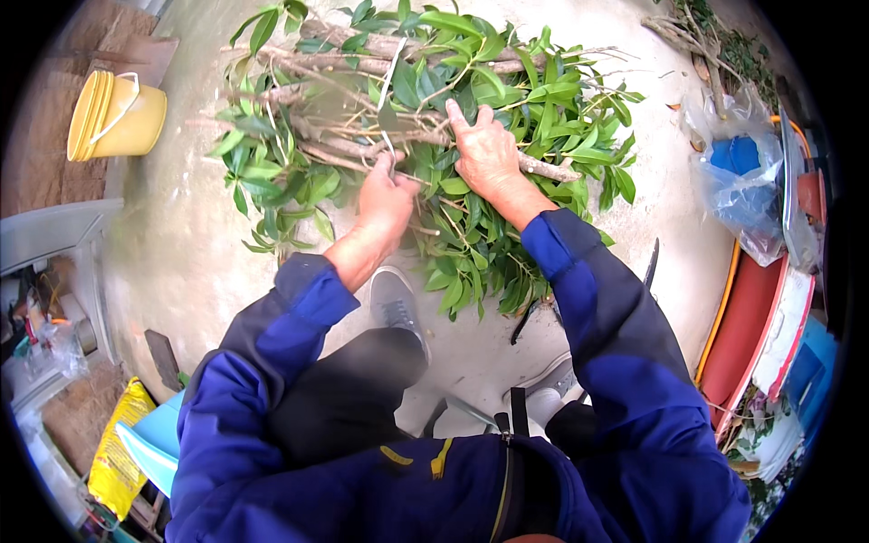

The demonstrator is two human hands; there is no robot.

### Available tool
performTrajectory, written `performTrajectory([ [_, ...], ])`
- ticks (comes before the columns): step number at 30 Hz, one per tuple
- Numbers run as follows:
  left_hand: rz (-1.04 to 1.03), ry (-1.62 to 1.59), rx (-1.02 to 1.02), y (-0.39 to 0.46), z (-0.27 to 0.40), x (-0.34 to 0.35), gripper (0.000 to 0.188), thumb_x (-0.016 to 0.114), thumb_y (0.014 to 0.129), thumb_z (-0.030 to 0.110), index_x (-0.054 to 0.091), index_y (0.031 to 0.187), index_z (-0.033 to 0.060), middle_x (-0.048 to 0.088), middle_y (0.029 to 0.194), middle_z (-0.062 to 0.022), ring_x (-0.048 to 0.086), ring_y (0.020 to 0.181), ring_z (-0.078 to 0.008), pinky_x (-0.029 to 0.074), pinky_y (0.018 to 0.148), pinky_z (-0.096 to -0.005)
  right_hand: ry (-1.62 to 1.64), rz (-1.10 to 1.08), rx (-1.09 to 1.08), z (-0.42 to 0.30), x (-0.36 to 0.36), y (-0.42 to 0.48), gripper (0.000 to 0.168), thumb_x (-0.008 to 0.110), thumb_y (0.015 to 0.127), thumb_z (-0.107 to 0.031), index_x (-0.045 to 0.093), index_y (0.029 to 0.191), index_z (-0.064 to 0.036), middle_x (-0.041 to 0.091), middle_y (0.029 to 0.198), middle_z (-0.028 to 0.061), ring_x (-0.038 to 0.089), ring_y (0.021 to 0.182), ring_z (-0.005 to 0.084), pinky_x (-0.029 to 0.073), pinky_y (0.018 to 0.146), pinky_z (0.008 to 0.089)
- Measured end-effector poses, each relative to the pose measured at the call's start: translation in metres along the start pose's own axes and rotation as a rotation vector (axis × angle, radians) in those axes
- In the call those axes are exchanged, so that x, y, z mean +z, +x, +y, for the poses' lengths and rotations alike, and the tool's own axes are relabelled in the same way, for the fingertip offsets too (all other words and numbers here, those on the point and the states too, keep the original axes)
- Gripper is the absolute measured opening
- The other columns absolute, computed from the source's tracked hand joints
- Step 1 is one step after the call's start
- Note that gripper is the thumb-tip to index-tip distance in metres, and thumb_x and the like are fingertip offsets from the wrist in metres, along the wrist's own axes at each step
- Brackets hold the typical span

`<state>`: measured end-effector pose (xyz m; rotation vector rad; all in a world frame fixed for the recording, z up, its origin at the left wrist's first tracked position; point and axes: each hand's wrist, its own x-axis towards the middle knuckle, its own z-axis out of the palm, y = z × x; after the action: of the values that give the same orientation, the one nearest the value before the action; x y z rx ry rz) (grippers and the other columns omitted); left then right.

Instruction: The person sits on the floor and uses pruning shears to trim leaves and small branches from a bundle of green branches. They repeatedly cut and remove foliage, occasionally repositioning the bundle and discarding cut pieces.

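A bundle of cut leafy branches [543, 115] lies on the concrete floor in front of me. A thin white tie [392, 71] runs across its bare stems. My left hand [387, 197] pinches the lower end of this tie at the near side of the stems. Farther right, my right hand [485, 146] is on the bundle and holds the branches, with some fingertips hidden among the leaves. One thick cut stem [550, 167] sticks out to the right of that hand.
A yellow bucket [122, 115] with a white handle is at the upper left. Clear plastic bags [747, 183] and a red container [743, 339] line the right side. A dark blade [652, 265] shows beyond my right sleeve. My shoe [397, 298] is just below the bundle.
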<state>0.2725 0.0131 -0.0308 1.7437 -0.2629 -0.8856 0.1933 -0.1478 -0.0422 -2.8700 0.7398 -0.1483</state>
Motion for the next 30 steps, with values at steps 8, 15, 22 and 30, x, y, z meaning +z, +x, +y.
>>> performTrajectory([
  [8, -0.086, -0.265, -0.094, -0.027, 0.118, -0.036, 0.008, 0.059, 0.079, 0.002, 0.054, 0.084, 0.0055, 0.052, 0.076, -0.0026, 0.045, 0.067, -0.0127, 0.038, 0.065, -0.0267, 0.061, -0.041, -0.026, 0.011, -0.093, 0.015, 0.054, 0.062, 0.075, -0.006, 0.051, 0.128, -0.012, 0.057, 0.089, 0.0222, 0.062, 0.08, 0.0384, 0.051, 0.071, 0.0484],
  [15, -0.078, -0.308, -0.019, -0.04, 0.224, -0.034, 0.021, 0.05, 0.093, 0.01, 0.05, 0.109, -0.004, 0.057, 0.099, -0.0133, 0.055, 0.078, -0.0198, 0.047, 0.07, -0.0325, 0.644, -0.413, -0.11, 0.044, -0.273, 0.042, 0.032, 0.067, 0.076, -0.017, 0.066, 0.105, -0.003, 0.069, 0.091, 0.0182, 0.067, 0.079, 0.0293, 0.052, 0.075, 0.0369],
  [22, -0.143, 0.08, -0.167, 0.045, 0.162, -0.036, 0.038, 0.044, 0.094, 0.02, 0.047, 0.126, 0.0011, 0.056, 0.109, -0.0185, 0.057, 0.079, -0.0193, 0.049, 0.069, -0.0305, -0.05, 0.1, -0.179, 0.02, -0.324, 0.011, 0.042, 0.07, 0.076, -0.024, 0.064, 0.112, -0.004, 0.065, 0.103, 0.0193, 0.065, 0.093, 0.0302, 0.05, 0.085, 0.0373],
  [30, -0.245, 0.673, 0.217, -0.041, 0.101, -0.062, 0.018, 0.059, 0.088, 0.019, 0.062, 0.083, 0.0017, 0.062, 0.069, -0.0077, 0.062, 0.061, -0.019, 0.049, 0.056, -0.0332, -0.013, -0.024, -0.28, -0.041, -0.168, -0.086, 0.062, 0.071, 0.074, -0.026, 0.049, 0.129, -0.006, 0.046, 0.126, 0.0188, 0.042, 0.119, 0.0335, 0.034, 0.096, 0.0508],
])
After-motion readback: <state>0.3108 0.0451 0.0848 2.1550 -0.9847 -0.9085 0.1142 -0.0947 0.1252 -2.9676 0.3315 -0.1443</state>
